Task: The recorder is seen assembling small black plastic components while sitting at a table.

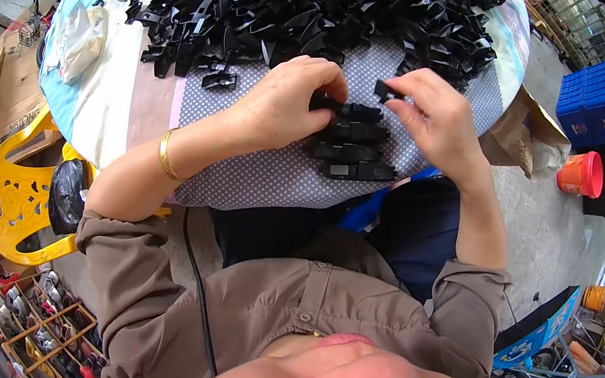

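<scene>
My left hand (285,101) is closed, thumb and fingers pinching one end of a black plastic part (360,113). Just to its right, my right hand (440,120) pinches a small black plastic piece (386,90) between thumb and fingers, slightly apart from that part. Below my hands, near the table's front edge, several similar black parts (354,170) lie side by side in a row. A large heap of loose black plastic pieces (294,9) covers the far side of the table. The exact kind of these parts cannot be made out.
The round table has a patterned cloth (241,170). A clear plastic bag (84,41) lies at its left. A yellow chair (15,187) with a black bag stands left. Rightward are an open cardboard box (528,127), a red bucket (580,173) and a blue crate (593,103). A cable (194,275) hangs near my lap.
</scene>
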Tool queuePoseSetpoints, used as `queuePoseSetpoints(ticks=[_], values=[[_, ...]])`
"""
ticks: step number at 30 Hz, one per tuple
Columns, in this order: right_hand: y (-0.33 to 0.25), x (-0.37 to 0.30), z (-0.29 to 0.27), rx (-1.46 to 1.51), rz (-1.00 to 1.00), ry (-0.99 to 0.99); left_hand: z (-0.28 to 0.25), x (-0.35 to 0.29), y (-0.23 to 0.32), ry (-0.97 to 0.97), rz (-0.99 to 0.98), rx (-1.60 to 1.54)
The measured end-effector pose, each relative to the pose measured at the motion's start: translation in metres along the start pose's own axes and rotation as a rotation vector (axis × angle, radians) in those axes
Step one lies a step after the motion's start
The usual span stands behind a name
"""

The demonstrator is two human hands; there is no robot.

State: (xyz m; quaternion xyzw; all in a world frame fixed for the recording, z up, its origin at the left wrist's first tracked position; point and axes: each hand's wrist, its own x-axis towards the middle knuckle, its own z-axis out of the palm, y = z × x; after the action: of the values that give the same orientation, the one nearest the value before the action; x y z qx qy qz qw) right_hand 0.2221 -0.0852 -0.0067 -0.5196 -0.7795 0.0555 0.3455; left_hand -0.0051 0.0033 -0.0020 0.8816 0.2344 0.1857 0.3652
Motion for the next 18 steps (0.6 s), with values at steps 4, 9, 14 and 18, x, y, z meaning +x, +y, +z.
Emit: queuePoseSetpoints(ticks=[4, 9, 14, 18], values=[[-0.007, -0.001, 0.003, -0.06, -0.076, -0.059, 0.004, -0.001, -0.002, 0.077, -0.019, 0.049], [0.002, 0.002, 0.004, -0.044, -0.12, -0.054, 0.001, -0.001, -0.001, 0.088, -0.082, 0.097], [0.003, 0.012, 0.019, 0.068, -0.233, -0.047, 0.006, 0.004, -0.003, 0.087, 0.021, 0.127], [0.0, 0.013, 0.018, 0.064, -0.208, -0.066, 0.003, 0.002, -0.005, 0.079, 0.078, 0.174]])
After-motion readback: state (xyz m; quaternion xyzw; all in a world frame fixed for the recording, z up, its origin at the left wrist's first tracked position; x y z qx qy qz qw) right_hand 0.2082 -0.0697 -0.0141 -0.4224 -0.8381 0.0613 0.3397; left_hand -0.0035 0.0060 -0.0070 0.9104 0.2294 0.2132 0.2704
